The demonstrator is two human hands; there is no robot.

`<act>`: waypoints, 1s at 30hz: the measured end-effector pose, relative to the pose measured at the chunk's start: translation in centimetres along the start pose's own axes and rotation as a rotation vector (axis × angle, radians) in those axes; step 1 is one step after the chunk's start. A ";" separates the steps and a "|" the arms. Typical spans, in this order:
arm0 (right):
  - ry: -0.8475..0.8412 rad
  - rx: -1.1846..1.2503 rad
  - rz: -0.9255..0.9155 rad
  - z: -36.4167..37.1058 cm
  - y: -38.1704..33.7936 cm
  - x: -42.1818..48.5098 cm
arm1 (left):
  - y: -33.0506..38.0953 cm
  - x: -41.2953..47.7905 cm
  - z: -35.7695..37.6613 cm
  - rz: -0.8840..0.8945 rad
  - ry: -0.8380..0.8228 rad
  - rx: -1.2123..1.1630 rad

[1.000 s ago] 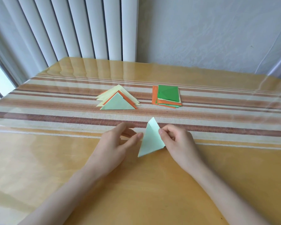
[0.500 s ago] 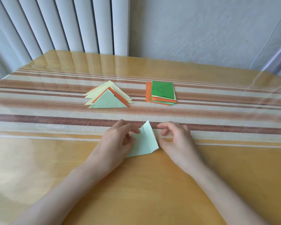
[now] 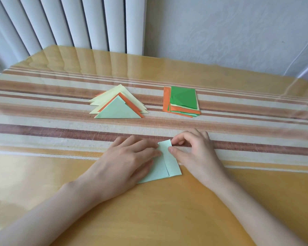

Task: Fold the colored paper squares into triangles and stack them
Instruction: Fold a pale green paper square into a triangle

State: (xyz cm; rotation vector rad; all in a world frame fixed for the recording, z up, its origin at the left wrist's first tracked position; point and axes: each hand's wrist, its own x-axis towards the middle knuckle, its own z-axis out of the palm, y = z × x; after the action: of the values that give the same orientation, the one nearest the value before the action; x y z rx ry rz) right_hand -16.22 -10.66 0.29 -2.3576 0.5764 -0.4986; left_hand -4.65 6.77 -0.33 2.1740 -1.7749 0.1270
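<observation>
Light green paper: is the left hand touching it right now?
Touching. The head view shows the left hand lying flat on the light green paper, its fingers overlapping the paper's left half with no gap visible.

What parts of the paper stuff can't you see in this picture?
1. Head view: the left part of the light green paper lies under the left hand.
2. Head view: its top corner is partly covered by the right hand, which pinches it.
3. Head view: the number of sheets in the square stack, because the top green sheet covers most of them.
4. Head view: the number of triangles in the triangle pile, because they overlap.
</observation>
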 end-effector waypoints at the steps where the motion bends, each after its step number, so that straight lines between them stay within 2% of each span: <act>1: 0.002 0.030 -0.001 0.2 0.2 0.1 | -0.1 0.1 0.0 0.000 -0.002 -0.014; 8: 0.008 0.076 -0.109 0.6 0.4 0.3 | -0.3 0.1 0.2 0.007 0.007 -0.039; 12: 0.052 -0.052 -0.243 0.4 0.2 0.0 | -0.5 0.1 0.2 0.008 0.008 -0.043; 16: 0.109 -0.295 -0.468 0.4 0.6 0.0 | -0.6 0.0 0.2 0.009 -0.007 -0.041; 21: 0.096 -0.393 -0.625 -0.8 1.3 0.6 | -0.7 0.1 0.1 0.019 -0.022 -0.042; 24: 0.060 -0.465 -0.665 -0.8 1.5 0.7 | -0.7 0.1 0.0 0.027 -0.025 -0.046; 30: 0.068 -0.462 -0.678 -0.6 1.3 0.4 | -0.3 0.3 0.2 0.010 -0.031 -0.019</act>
State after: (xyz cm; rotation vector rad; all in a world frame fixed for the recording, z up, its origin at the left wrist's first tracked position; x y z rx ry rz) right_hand -16.50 -12.09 -0.06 -2.9770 -0.1279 -0.8101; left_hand -4.27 6.46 -0.44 2.1653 -1.7963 0.0793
